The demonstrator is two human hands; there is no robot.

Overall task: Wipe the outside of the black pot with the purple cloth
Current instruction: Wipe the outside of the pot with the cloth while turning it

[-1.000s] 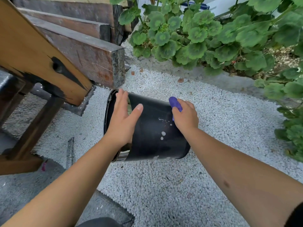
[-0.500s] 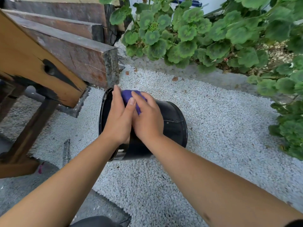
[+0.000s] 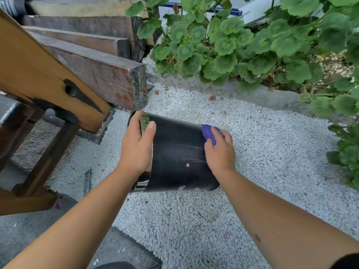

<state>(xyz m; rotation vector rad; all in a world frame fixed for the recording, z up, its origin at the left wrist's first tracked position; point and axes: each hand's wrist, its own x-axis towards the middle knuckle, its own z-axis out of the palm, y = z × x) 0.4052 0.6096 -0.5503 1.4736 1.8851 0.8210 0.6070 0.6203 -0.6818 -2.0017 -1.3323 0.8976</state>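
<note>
A black pot [image 3: 177,152] lies on its side on white gravel, its open mouth facing left. My left hand [image 3: 137,146] grips the shiny rim at the mouth, fingers over the edge and thumb on the outer wall. My right hand [image 3: 220,150] holds a bunched purple cloth [image 3: 209,133] and presses it against the pot's outer wall near the base end. A few pale spots and streaks show on the wall between my hands.
Wooden beams [image 3: 93,74] and a bench leg [image 3: 46,158] stand close on the left, almost touching the pot's mouth. Green plants [image 3: 233,45] fill the back and right behind a concrete kerb. A dark slab [image 3: 29,239] lies at lower left.
My right hand with the cloth has slid from beside my left hand at the rim to the pot's base end. The left hand still holds the rim.
</note>
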